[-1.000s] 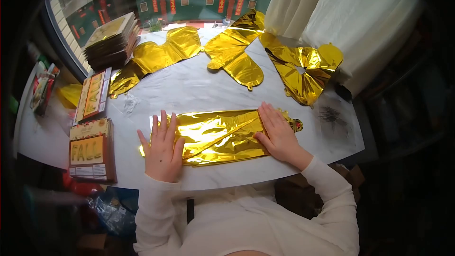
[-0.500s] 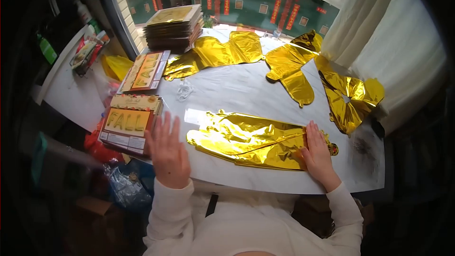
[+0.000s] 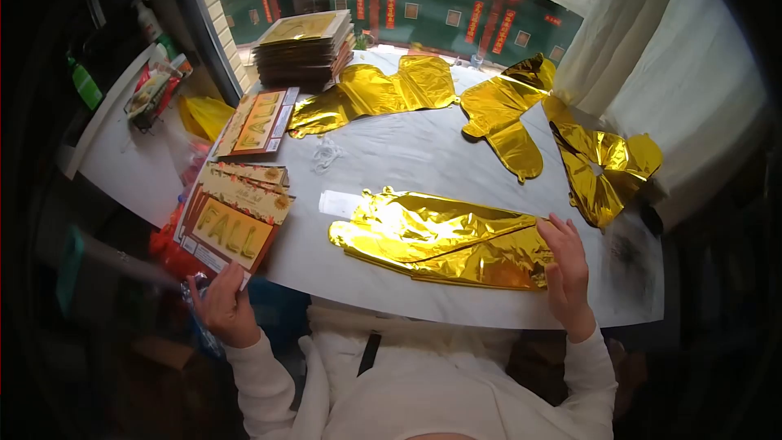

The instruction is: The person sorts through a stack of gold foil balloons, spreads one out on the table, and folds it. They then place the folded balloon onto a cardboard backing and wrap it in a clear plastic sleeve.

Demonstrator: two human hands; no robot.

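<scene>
My left hand (image 3: 224, 308) pinches the lower corner of a printed packet (image 3: 232, 232) with FALL in balloon letters, the top one of a small pile at the table's left edge. That packet lies askew over those beneath it. On the right, my right hand (image 3: 568, 277) is open, its fingers stretched and slightly bent at the right end of a folded gold foil balloon (image 3: 444, 240). The foil lies flat and creased, with bright glare on its left part. A small white slip (image 3: 336, 203) shows by its upper left corner.
More gold foil balloons (image 3: 509, 130) spread along the back and right of the marbled table (image 3: 391, 151). Behind the left packets stands a tall stack of packets (image 3: 301, 53). White string (image 3: 327, 153) lies mid-left. A curtain (image 3: 692, 73) hangs at right; a side shelf (image 3: 122, 163) stands left.
My left hand has moved down and left onto the top packet's corner, and that packet has turned askew. My right hand has lifted from flat on the foil to its right end.
</scene>
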